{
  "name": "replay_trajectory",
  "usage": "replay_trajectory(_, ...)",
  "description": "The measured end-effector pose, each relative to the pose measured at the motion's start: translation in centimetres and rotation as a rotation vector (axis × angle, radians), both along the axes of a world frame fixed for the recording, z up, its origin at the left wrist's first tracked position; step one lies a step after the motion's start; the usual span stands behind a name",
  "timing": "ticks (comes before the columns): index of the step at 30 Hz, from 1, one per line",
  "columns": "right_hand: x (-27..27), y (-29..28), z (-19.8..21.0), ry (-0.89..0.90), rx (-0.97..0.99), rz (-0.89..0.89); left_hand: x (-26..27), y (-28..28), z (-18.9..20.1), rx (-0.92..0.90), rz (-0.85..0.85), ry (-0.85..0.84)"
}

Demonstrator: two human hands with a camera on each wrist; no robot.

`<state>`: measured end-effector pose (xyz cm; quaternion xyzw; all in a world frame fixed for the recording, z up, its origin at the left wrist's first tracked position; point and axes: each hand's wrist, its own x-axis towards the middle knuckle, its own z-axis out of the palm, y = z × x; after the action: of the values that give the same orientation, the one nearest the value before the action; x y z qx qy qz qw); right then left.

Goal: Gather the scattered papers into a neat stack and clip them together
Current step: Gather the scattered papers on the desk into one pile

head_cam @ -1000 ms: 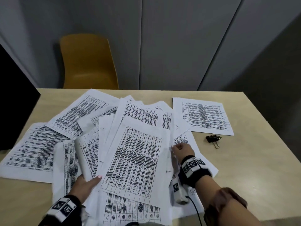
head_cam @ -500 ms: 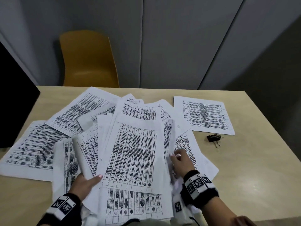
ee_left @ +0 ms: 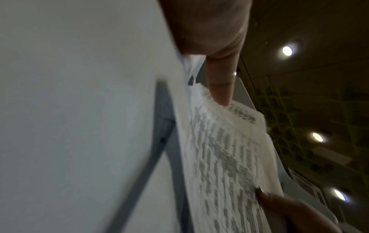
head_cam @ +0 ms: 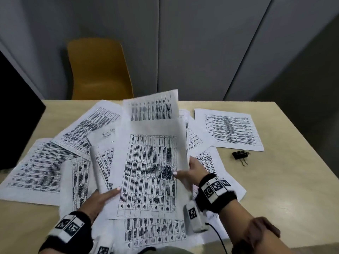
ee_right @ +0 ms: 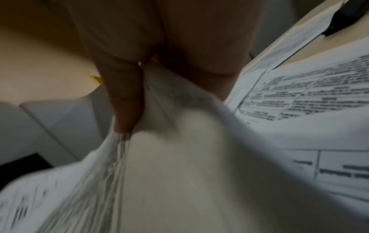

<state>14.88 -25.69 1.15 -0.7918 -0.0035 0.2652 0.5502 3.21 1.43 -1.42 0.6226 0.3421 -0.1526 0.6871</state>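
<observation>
Grey wall panels and a yellow chair (head_cam: 100,68) stood behind a pale wooden bench (head_cam: 286,189) strewn with printed papers (head_cam: 44,165).

Both hands held a bundle of sheets (head_cam: 150,173) raised off the bench at its middle: the left hand (head_cam: 100,200) gripped the bundle's lower left edge with the thumb on top, and the right hand (head_cam: 192,174) pinched its right edge, thumb over the printed face and fingers (ee_right: 124,100) behind. One sheet at the back of the bundle stood up higher, blurred. More papers lay spread flat to the left, right and near edge, one sheet (head_cam: 230,129) lying apart at the far right. A black binder clip (head_cam: 239,155) sat on the bare bench just beside that sheet, well apart from both hands. A dark screen (head_cam: 16,114) edged the left side.
</observation>
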Motion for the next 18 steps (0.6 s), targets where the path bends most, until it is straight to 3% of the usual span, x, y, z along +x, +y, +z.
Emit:
replay_trajectory(3,0.2,-0.8,1.0,0.088,0.022,0.016,0.0,0.3,-1.0,-0.096,0.107,-0.034)
replay_trajectory(7,-0.4,-0.9,0.6,0.140,0.022,0.057,-0.1,-1.5,-1.3,0.010,0.067,-0.056)
replay_trajectory(11,0.4,-1.2,-1.3,0.124,0.101,-0.279,-0.8,-1.2,-1.8,0.051,0.113,-0.060)
replay_trajectory(13,1.9,-2.3,-3.1,0.127,0.008,-0.512,-1.3,-0.3,-2.0,0.046,0.179,-0.078)
replay_trajectory(15,3.8,-4.0,-5.6,0.135,-0.133,-0.628,-1.8,0.4,-2.3,0.046,0.246,-0.077)
replay_trajectory(18,4.8,-4.2,-3.6,0.126,-0.272,-0.688,-2.5,0.9,-2.5,0.070,0.317,-0.069)
